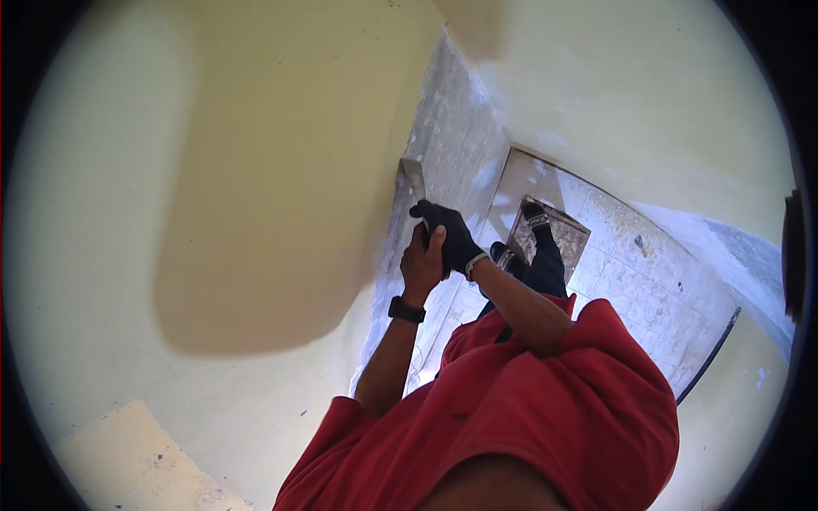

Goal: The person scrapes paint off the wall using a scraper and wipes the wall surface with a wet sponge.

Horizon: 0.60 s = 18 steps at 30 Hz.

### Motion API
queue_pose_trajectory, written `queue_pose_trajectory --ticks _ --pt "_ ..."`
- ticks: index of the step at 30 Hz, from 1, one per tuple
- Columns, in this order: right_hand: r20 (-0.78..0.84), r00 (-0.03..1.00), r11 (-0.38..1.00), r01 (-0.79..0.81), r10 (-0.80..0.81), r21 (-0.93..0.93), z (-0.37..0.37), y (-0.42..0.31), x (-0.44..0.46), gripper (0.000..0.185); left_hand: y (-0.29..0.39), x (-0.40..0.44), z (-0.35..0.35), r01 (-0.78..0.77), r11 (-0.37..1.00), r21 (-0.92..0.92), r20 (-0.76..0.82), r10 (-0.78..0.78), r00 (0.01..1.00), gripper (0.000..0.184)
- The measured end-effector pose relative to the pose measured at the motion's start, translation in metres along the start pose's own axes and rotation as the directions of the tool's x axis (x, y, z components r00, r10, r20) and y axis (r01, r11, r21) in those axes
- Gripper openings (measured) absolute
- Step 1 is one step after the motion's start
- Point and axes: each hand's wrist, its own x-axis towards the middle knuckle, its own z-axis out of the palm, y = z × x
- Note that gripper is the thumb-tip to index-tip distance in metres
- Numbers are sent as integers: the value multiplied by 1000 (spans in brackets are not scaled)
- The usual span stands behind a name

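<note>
A scraper (412, 176) with a flat, pale metal blade meets the wall near the corner, at the edge of a rough grey-white patch (456, 106). My right hand (450, 234), in a black glove, is closed around its handle. Just below, my bare left hand (421, 266) is also closed there, its thumb up against the glove. The two hands touch each other and hide most of the handle. A black watch (406, 310) is on my left wrist.
My feet rest on or beside a stained square board or platform (573, 238) below. Pale floor tiles (626, 294) carry specks of debris. Yellowish walls (273, 187) stand close on the left and right. A dark strip (711, 356) lies along the floor's edge.
</note>
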Motion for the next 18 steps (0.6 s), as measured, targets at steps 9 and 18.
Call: queue_pose_trajectory --ticks 9,18 --pt "-36 978 969 199 -206 -145 -1 -5 10 34 39 -3 -14 -30 989 148 -67 40 997 57" --pt "-25 971 963 235 -240 -129 -2 9 11 40 20 -1 -1 -16 989 148 -115 34 993 58"
